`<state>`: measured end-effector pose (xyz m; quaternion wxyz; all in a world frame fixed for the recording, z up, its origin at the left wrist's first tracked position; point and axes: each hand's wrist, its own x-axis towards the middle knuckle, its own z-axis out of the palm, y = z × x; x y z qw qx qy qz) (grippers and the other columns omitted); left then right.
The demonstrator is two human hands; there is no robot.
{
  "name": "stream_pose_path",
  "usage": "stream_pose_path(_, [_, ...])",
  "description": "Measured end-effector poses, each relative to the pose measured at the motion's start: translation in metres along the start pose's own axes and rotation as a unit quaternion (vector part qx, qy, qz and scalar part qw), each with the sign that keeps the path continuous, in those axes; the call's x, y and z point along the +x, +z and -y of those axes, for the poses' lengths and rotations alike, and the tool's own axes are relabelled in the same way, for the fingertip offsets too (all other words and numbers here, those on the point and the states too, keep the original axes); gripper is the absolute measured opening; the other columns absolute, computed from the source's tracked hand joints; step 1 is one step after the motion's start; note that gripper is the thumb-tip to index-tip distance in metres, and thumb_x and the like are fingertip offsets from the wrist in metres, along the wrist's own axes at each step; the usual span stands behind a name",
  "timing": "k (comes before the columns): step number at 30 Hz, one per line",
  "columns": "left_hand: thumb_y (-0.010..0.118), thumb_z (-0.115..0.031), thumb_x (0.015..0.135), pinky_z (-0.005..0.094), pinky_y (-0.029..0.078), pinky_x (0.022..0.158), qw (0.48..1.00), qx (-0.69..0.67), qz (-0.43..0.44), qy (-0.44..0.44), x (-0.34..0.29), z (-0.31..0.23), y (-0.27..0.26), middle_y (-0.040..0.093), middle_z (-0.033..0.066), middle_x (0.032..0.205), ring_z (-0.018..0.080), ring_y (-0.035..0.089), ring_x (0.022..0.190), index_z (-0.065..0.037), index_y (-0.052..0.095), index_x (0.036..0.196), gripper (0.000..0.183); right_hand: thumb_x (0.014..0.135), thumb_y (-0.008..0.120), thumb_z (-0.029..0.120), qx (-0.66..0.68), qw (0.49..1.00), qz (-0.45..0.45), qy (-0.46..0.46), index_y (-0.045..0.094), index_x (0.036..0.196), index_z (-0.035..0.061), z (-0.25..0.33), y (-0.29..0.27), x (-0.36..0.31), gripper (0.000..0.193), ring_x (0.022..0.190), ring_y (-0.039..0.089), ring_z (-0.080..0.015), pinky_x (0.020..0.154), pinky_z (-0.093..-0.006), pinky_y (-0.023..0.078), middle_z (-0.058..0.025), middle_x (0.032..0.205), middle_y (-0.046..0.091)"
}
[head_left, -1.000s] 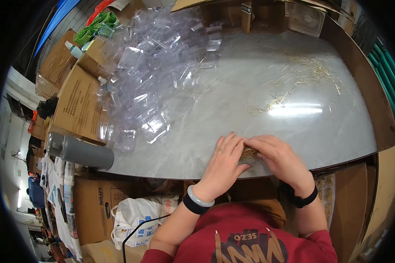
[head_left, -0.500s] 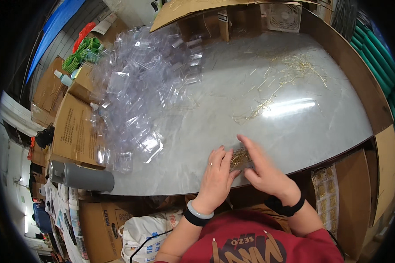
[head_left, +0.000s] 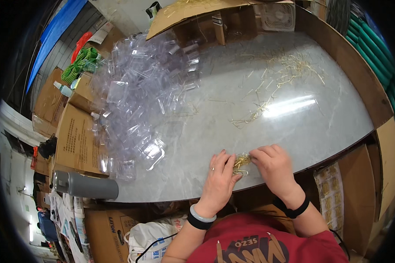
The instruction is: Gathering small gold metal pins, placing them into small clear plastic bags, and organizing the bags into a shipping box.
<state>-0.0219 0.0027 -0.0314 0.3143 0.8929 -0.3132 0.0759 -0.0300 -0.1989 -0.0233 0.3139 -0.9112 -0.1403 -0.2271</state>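
A small bundle of thin gold wire hooks [head_left: 240, 165] lies close to the table's near edge, between my two hands. My left hand [head_left: 219, 177] grips its left side, the fingers pressed together and the thumb at the near end. Shiny glints round the bundle look like clear plastic, but I cannot make out a case for certain. At the bundle's far right end my right hand [head_left: 274, 166] is closed in a pinch, and what its fingertips hold is hidden. More loose gold hooks [head_left: 294, 72] lie scattered toward the far right.
Clear plastic boxes [head_left: 138, 94] form a big heap on the left of the grey table [head_left: 197, 144]. A grey bottle [head_left: 92, 186] lies at the near left edge. Cardboard [head_left: 344, 61] walls the right side. A white fan [head_left: 278, 17] stands at the back.
My right hand has gone from spread fingers to a pinch at the bundle's right end. My left hand keeps its place at the bundle. The view has shifted slightly.
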Motion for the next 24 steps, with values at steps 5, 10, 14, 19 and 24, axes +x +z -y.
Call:
stream_pose_path(5, [0.072, -0.006, 0.089, 0.0509, 0.037, 0.114, 1.0, -0.001, -0.006, -0.012, -0.002, 0.0, 0.0, 0.048, 0.0246, 0.136, 0.0466, 0.044, 0.133, 0.005, 0.042, 0.144, 0.064, 0.081, 0.065, 0.001, 0.088, 0.996, -0.004, 0.005, 0.067, 0.11, 0.0027, 0.013, 0.013, -0.001, 0.028, 0.09, 0.065, -0.0338, 0.078, -0.0432, 0.053, -0.0138, 0.097, 0.068])
stream_pose_path(10, [0.073, -0.001, 0.086, 0.0478, 0.041, 0.111, 0.999, -0.045, -0.013, -0.019, -0.005, 0.004, -0.001, 0.05, 0.0262, 0.138, 0.0435, 0.048, 0.132, 0.002, 0.016, 0.157, 0.091, 0.088, 0.066, 0.004, 0.13, 0.991, 0.005, -0.037, 0.065, 0.115, 0.0, 0.015, 0.007, 0.014, 0.027, 0.107, 0.063, -0.0349, 0.09, -0.0436, 0.053, -0.017, 0.115, 0.065])
stream_pose_path(14, [0.07, 0.007, 0.085, 0.046, 0.042, 0.11, 0.997, -0.076, -0.014, 0.004, -0.006, 0.011, -0.003, 0.05, 0.0274, 0.14, 0.0411, 0.051, 0.131, 0.0, 0.001, 0.16, 0.103, 0.087, 0.069, 0.006, 0.1, 0.983, 0.078, -0.131, 0.062, 0.12, -0.0011, 0.021, 0.014, 0.013, 0.035, 0.115, 0.06, -0.0346, 0.099, -0.0441, 0.049, -0.0157, 0.123, 0.062])
stream_pose_path(19, [0.064, 0.011, 0.083, 0.0483, 0.042, 0.11, 0.988, -0.148, -0.011, -0.043, -0.004, 0.004, -0.007, 0.042, 0.0298, 0.145, 0.0461, 0.048, 0.131, 0.0, 0.008, 0.16, 0.096, 0.082, 0.073, 0.01, 0.085, 0.982, 0.12, -0.115, 0.06, 0.125, -0.0002, 0.005, 0.016, 0.001, 0.046, 0.116, 0.059, -0.0347, 0.101, -0.043, 0.048, -0.0159, 0.123, 0.062])
stream_pose_path(24, [0.066, 0.008, 0.087, 0.0451, 0.039, 0.114, 0.993, -0.11, 0.012, -0.035, -0.006, 0.008, -0.009, 0.038, 0.0261, 0.152, 0.0387, 0.042, 0.142, -0.005, 0.006, 0.162, 0.097, 0.082, 0.07, 0.007, 0.038, 0.986, 0.1, -0.127, 0.059, 0.128, 0.0007, 0.024, 0.014, 0.002, 0.048, 0.123, 0.055, -0.0339, 0.104, -0.0407, 0.047, -0.016, 0.133, 0.058])
